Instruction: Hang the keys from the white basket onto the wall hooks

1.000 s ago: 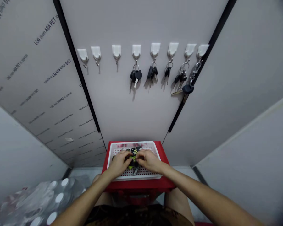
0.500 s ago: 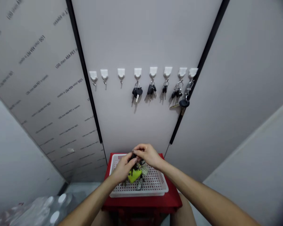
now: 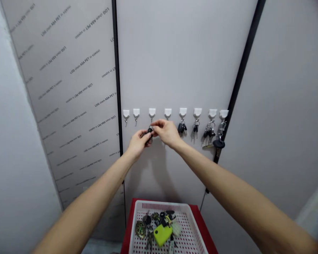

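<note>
Just below the third white hook (image 3: 152, 112) from the left, both hands hold one bunch of black-headed keys (image 3: 149, 131). My left hand (image 3: 138, 141) is closed on the black key heads. With thumb and finger, my right hand (image 3: 167, 132) pinches the metal ring at the top of that bunch, close to the hook's tip. The fourth hook (image 3: 168, 113) shows above my right hand, which hides whatever hangs beneath it. Farther right, a bunch of black keys (image 3: 182, 128) and a smaller key pair (image 3: 195, 129) hang on their hooks.
Two bare hooks (image 3: 126, 114) are at the left. At the right hang more keys (image 3: 209, 132) and a large black-headed key (image 3: 218, 144) on a clip. Below, a white basket (image 3: 194, 225) with several keys and a lime-green key case (image 3: 162, 234) sits on a red stool (image 3: 129, 225).
Both hands have risen from above the basket to the hooks, carrying the bunch of keys. The view has shifted, so the hooks appear lower and the basket's contents are uncovered.
</note>
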A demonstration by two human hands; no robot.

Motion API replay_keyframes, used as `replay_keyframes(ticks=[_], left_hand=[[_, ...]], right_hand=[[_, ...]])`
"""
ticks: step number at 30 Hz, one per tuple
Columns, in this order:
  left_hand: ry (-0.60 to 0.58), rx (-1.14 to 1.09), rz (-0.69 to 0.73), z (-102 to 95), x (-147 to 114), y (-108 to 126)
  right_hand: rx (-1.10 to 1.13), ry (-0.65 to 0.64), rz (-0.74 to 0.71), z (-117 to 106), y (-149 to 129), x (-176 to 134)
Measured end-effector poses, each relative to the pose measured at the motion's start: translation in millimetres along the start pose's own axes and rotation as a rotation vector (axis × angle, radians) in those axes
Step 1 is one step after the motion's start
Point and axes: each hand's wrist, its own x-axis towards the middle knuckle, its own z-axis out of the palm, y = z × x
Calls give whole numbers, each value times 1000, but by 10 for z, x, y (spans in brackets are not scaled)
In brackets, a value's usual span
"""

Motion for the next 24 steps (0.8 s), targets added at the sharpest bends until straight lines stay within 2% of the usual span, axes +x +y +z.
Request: replay_keyframes(ticks=[4, 9, 13, 17, 18, 20, 24], left_hand=[[61, 79, 7, 51, 251, 183], [120, 153, -41, 105, 359, 114], [121, 199, -85, 77, 322, 24], [139, 286, -126, -90, 117, -202], [128, 304, -140, -151, 24, -306], [69, 341, -181, -274, -219, -570], [-66, 458, -265, -437, -862, -1171]], right_hand=[[-188, 93, -39, -3, -66, 289], [-372, 127, -19, 36, 51, 425], [-426, 92, -27, 33, 53, 375], [-512, 145, -215, -7, 88, 64], [-527, 117, -256, -7, 140, -68], [-541, -60, -278, 17, 315, -402], [-520, -612, -109, 149, 830, -1226]])
